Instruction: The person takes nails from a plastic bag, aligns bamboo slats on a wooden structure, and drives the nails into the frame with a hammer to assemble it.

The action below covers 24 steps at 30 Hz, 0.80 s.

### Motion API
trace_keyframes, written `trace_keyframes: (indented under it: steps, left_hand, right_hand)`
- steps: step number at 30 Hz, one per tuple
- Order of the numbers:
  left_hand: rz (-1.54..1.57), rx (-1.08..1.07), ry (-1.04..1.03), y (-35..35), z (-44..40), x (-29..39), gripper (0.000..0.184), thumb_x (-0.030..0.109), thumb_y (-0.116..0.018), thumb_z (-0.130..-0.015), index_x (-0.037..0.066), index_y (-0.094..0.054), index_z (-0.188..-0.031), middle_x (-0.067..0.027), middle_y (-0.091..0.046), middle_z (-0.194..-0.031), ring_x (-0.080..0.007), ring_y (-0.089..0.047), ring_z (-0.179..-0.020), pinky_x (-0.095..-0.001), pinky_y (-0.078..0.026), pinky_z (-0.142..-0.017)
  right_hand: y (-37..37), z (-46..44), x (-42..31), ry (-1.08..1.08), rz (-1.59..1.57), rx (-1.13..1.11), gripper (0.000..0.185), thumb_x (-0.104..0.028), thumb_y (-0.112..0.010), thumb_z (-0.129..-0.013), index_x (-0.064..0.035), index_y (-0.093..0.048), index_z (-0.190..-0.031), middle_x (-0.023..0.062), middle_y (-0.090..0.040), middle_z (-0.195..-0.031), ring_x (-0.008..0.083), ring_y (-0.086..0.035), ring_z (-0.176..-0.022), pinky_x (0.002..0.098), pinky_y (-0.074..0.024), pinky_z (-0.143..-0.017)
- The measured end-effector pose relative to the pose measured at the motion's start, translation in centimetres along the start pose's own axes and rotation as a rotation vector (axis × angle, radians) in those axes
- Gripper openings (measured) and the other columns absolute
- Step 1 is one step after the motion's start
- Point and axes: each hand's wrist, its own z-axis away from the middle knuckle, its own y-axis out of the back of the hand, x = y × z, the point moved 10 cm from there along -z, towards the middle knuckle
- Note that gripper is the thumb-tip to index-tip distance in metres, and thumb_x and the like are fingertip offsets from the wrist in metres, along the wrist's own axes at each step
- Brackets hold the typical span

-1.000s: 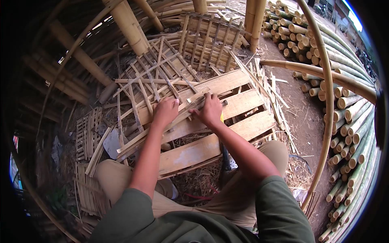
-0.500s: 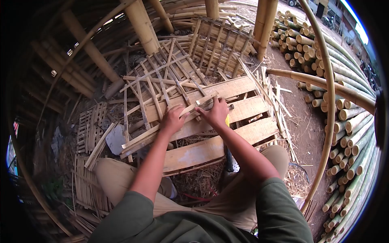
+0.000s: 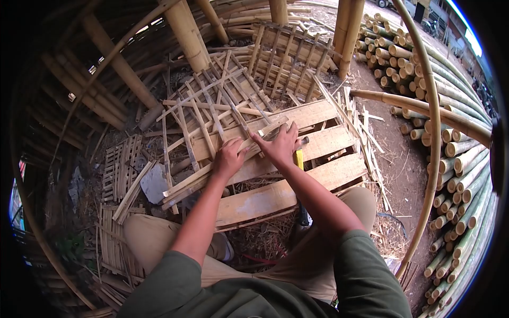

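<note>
Several pale bamboo strips (image 3: 192, 184) lie together, slanting across a platform of wooden slats (image 3: 257, 203). My left hand (image 3: 229, 159) is closed around the strips near their middle. My right hand (image 3: 279, 147) grips their upper right end, thumb stretched left along them and fingers over the far side. The fingertips' exact hold is partly hidden. A hammer (image 3: 300, 158) with a yellow and black handle lies on the slats beneath my right wrist, its head showing just right of the hand.
Crossed bamboo lattice (image 3: 217, 100) lies beyond the slats, with another lattice panel (image 3: 289, 63) behind. Bamboo posts (image 3: 186, 37) rise at the back. Cut poles (image 3: 461, 175) are stacked at the right, behind a curved bamboo pole (image 3: 433, 132). Loose strips (image 3: 371, 148) litter the ground.
My right hand's fingers have spread a little and its thumb has slid left along the strips. The left hand keeps nearly the same place. The view has shifted slightly.
</note>
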Motion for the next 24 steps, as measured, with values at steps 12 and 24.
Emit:
trace_keyframes:
  steps: [12, 24]
  left_hand:
    - [0.011, -0.034, -0.027, -0.4, -0.2, 0.1, 0.036, 0.027, -0.066, -0.088, -0.003, -0.063, -0.108, -0.0204, -0.065, -0.110, -0.0371, -0.062, -0.102, -0.0436, -0.048, -0.093]
    - [0.013, -0.048, -0.043, -1.0, 0.0, -0.2, 0.036, 0.028, -0.065, -0.089, -0.003, -0.063, -0.107, -0.0200, -0.066, -0.107, -0.0382, -0.063, -0.098, -0.0463, -0.046, -0.095]
  right_hand:
    - [-0.7, -0.6, 0.2, 0.031, 0.045, -0.022, 0.105, -0.072, -0.070, -0.065, 0.0142, -0.052, -0.122, 0.0291, -0.027, -0.151, 0.0375, -0.018, -0.145, 0.0560, -0.0049, -0.116]
    - [-1.6, -0.9, 0.9, 0.005, 0.038, -0.037, 0.104, -0.068, -0.072, -0.065, 0.0128, -0.050, -0.126, 0.0241, -0.030, -0.152, 0.0305, -0.023, -0.145, 0.0557, -0.0019, -0.116]
